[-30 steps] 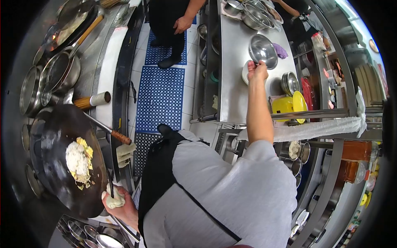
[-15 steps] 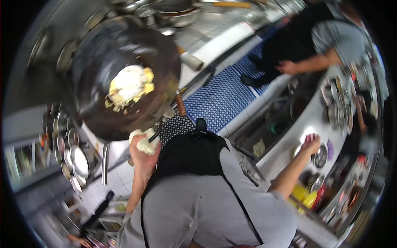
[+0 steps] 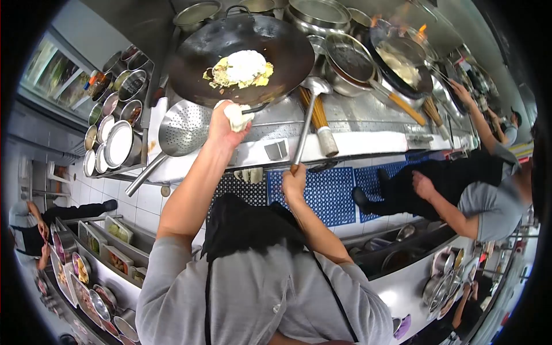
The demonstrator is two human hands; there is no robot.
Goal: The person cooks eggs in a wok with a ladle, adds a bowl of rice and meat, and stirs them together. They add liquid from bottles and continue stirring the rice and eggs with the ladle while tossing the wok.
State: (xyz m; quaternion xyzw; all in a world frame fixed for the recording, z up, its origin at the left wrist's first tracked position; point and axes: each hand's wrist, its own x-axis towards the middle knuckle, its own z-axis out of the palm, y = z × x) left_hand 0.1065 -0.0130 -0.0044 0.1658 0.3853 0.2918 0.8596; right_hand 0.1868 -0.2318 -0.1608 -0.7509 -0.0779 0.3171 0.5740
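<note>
My left hand (image 3: 227,131) is closed around a folded white cloth (image 3: 238,117) at the near handle of a large dark wok (image 3: 190,69). In the wok lies a white mound of what looks like rice (image 3: 246,64) on top of yellow scrambled egg (image 3: 220,76). My right hand (image 3: 294,183) grips the wooden end of a long metal ladle (image 3: 306,125), whose bowl rests at the wok's right side. Just right of the ladle is a bamboo wok brush (image 3: 323,129).
A perforated strainer (image 3: 185,127) lies left of my left forearm. Pots and a wire skimmer (image 3: 349,56) crowd the stove's right side. Flames rise by another wok (image 3: 402,69), where a person in black trousers (image 3: 443,187) stands. Metal bowls (image 3: 118,144) fill the left rack.
The view has swung round to face the stove. My right hand has come from the counter behind me to the ladle and taken hold of it. My left hand keeps the cloth at the wok.
</note>
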